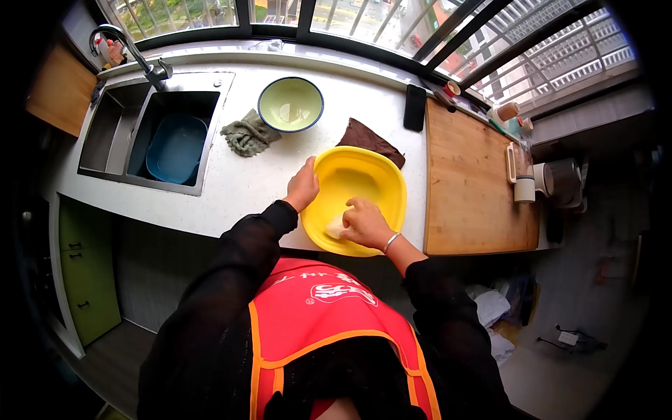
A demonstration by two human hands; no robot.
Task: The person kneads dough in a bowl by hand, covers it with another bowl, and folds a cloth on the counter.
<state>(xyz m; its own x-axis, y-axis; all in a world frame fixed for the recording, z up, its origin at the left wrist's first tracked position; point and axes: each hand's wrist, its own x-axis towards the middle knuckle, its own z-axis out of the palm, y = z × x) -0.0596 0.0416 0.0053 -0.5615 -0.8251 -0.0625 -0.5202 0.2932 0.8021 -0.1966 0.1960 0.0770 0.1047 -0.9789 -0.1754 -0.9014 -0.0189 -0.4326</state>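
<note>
A yellow plastic basin sits tilted slightly toward me at the counter's front edge. My left hand grips its left rim, with the thumb by the upper edge. Inside, low in the basin, lies a pale lump of dough. My right hand reaches in over the near right rim, its curled fingers on the dough and covering part of it. Behind the basin is a folded dark brown cloth, partly hidden by the rim.
A pale green bowl stands beside a crumpled grey-green cloth. At the left, a sink holds a blue basin under a faucet. To the right are a wooden board, a black phone and a white mug.
</note>
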